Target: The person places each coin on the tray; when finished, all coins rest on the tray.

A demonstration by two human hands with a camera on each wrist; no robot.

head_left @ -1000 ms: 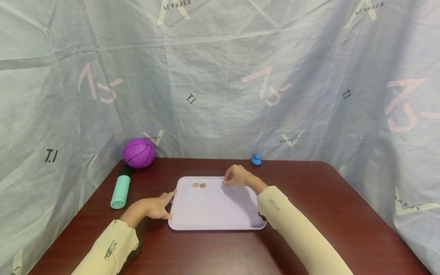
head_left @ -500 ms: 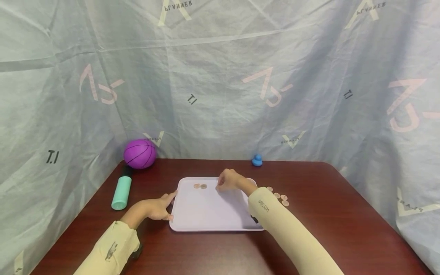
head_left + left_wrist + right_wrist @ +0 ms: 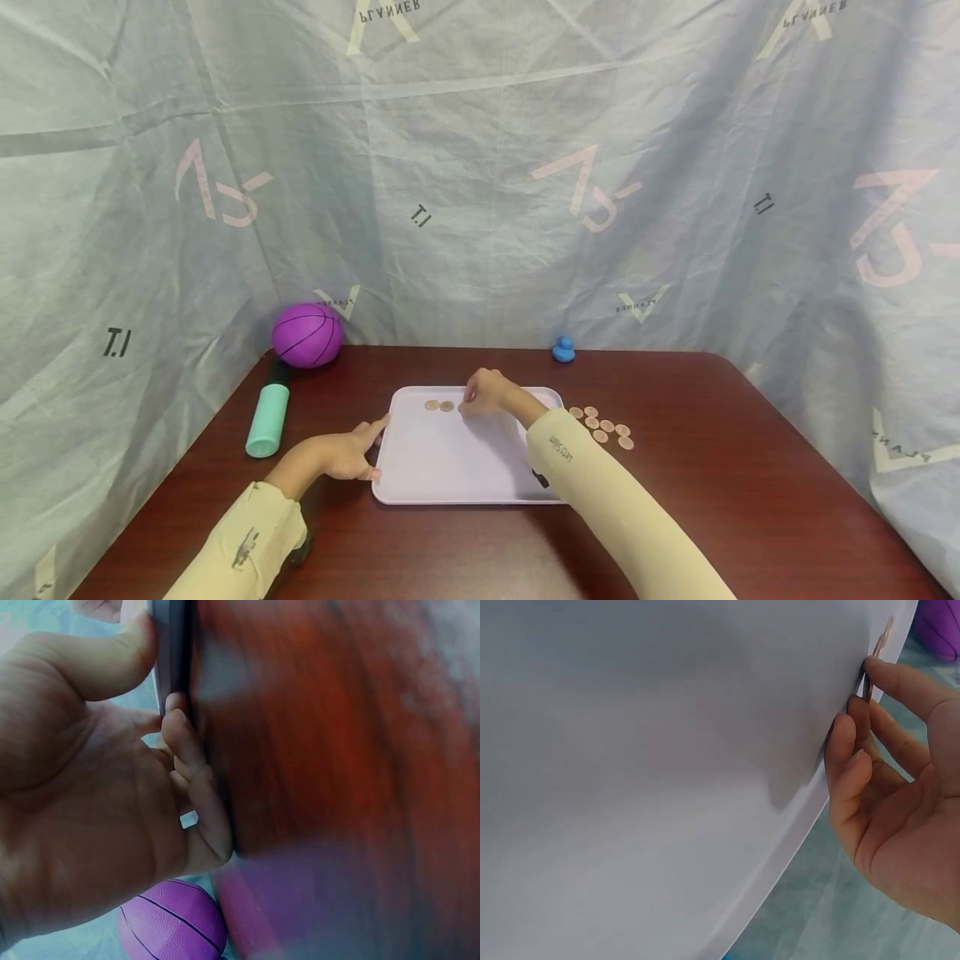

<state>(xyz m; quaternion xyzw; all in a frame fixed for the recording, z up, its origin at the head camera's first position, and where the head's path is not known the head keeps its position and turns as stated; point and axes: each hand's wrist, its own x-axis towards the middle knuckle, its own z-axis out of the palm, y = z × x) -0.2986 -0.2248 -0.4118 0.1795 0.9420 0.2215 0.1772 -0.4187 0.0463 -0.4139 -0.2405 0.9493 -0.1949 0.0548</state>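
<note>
A pale lilac tray (image 3: 465,467) lies on the dark red-brown table. My left hand (image 3: 341,454) holds its left edge, thumb at the near corner and fingers further back; in the left wrist view the thumb (image 3: 124,664) lies against the rim. Near the tray's far edge, my right hand (image 3: 487,392) pinches a copper coin (image 3: 868,688) between thumb and fingertips, close over the surface. Just left of those fingertips, two copper coins (image 3: 432,406) lie side by side on the tray.
Several copper coins (image 3: 592,423) lie loose on the table (image 3: 720,467) right of the tray. A blue rubber duck (image 3: 564,350) sits at the back edge. At the left are a purple ball (image 3: 307,335) and a mint-green bottle (image 3: 267,421) lying down. Grey cloth (image 3: 480,208) hangs behind.
My right hand has moved left along the tray's far side, towards the two coins. Its sleeve uncovers the loose coins on the right. The left hand stays at the tray's edge.
</note>
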